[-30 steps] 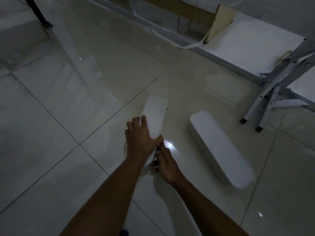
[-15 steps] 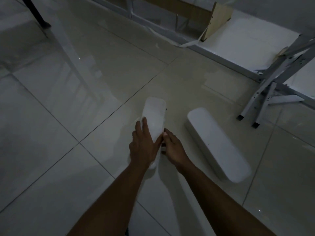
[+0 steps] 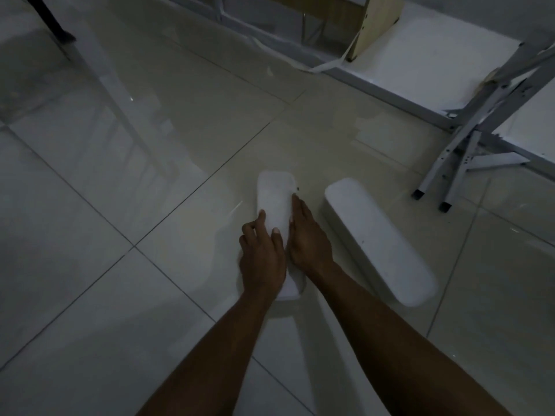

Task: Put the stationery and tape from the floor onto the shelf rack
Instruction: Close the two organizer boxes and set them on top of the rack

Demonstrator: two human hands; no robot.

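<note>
A long white flat piece (image 3: 274, 199) lies on the tiled floor in the middle of the head view. My left hand (image 3: 262, 256) lies on its near half with the thumb on top and fingers over its left edge. My right hand (image 3: 309, 241) grips its right edge, fingers pointing forward along the side. A second, thicker white oblong piece (image 3: 378, 241) lies on the floor just to the right, untouched. The white shelf rack (image 3: 480, 115) stands at the far right, its feet on the tiles.
A wooden board (image 3: 375, 22) leans at the top beside a loose white strip (image 3: 327, 64). A dark leg (image 3: 51, 22) stands at the top left. Glossy tiles stretch to the left and front.
My right hand has slid forward from the near end to the right edge of the flat piece. My left hand has settled lower on its near half. The piece now lies flatter.
</note>
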